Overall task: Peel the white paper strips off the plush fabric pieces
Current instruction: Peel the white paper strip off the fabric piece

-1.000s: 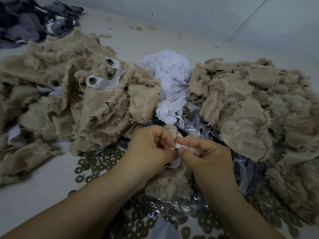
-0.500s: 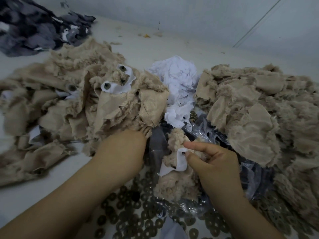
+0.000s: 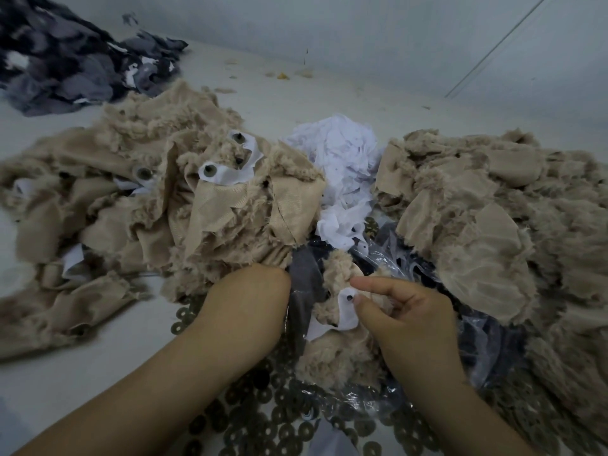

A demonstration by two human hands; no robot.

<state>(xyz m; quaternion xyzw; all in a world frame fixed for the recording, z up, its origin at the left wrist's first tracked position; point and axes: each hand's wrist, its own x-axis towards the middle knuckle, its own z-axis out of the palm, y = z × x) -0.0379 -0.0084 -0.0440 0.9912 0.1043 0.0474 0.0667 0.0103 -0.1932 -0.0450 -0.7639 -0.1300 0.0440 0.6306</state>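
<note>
Peeling white paper strip off plush piece, centre front on clear plastic bag; right hand pinches strip by thumb, forefinger out straight. Left hand buried under tan pile, grip unclear. Risk: plush unanchored, lifts with strip; paper tears at eye hole

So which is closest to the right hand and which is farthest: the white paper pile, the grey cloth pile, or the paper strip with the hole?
From the right hand, nearest first:
1. Paper strip: pinched at the hand's thumb, on the small plush piece.
2. White paper pile: farther back, between the two tan heaps.
3. Grey cloth pile: far back left corner.
</note>
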